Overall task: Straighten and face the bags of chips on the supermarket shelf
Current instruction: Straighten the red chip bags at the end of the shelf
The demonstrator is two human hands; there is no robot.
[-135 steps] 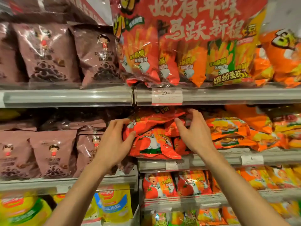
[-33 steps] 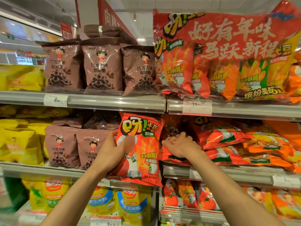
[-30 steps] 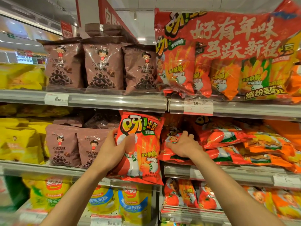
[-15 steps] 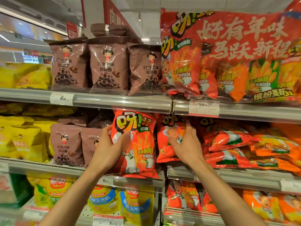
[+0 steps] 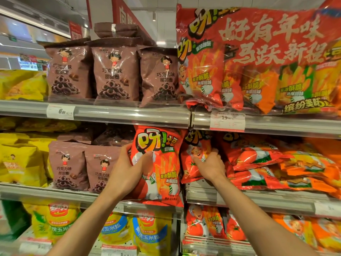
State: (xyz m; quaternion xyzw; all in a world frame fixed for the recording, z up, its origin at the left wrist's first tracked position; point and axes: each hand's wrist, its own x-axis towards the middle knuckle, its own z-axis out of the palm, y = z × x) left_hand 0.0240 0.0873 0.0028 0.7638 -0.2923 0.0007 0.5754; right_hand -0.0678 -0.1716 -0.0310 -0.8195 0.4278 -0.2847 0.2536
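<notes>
A red chip bag [image 5: 162, 163] with yellow lettering stands upright at the front of the middle shelf, its face turned outward. My left hand [image 5: 129, 172] grips its left side, thumb across the front. Just to its right a second red chip bag [image 5: 195, 145] stands nearly upright, and my right hand [image 5: 210, 165] is closed on its lower front. Further right, red and orange bags [image 5: 267, 163] lie flat in a loose pile on the same shelf.
Brown chocolate-ring bags [image 5: 81, 167] stand left of my left hand, yellow bags [image 5: 20, 159] beyond them. The upper shelf rail [image 5: 129, 115] runs close above the red bags, carrying brown bags [image 5: 114, 74] and a large red multipack [image 5: 258, 61]. Lower shelves hold more bags.
My right hand has lifted the second red bag from lying flat to nearly upright beside the first. My left hand keeps its hold on the upright bag, which barely moved.
</notes>
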